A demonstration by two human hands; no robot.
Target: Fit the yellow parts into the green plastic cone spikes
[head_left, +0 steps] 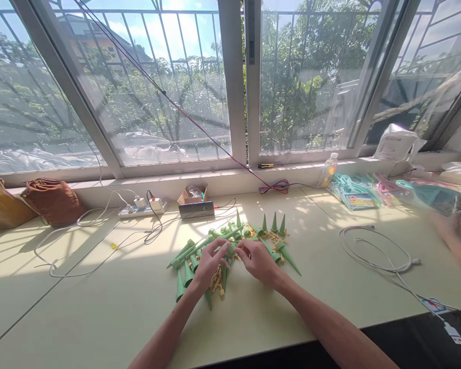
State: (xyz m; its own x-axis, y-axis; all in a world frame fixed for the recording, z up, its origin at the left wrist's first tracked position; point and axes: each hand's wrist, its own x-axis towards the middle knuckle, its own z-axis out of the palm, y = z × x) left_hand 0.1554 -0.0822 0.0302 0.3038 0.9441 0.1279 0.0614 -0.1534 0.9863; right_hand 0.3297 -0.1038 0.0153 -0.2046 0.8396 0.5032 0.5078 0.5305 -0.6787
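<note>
A heap of green hollow plastic spikes [184, 277] and small yellow plastic pieces [216, 281] lies on the table in front of me. Over the middle of it, my left hand [211, 259] is closed round a green spike [230, 249]. My right hand [258, 260] meets it from the right, thumb and fingertips pinched at the spike's end; whatever is between them is too small to make out. Several spikes [273, 224] stand upright behind the right hand. One loose spike [289, 257] lies just right of it, point toward me.
Behind the heap stand a dark phone-like slab [196, 209] and a small cardboard box [192, 192]. A power strip [143, 209] with cables is at left. A coiled white cable [374, 251] and bagged turquoise items [353, 192] lie at right, near another person's blurred hand [447, 228].
</note>
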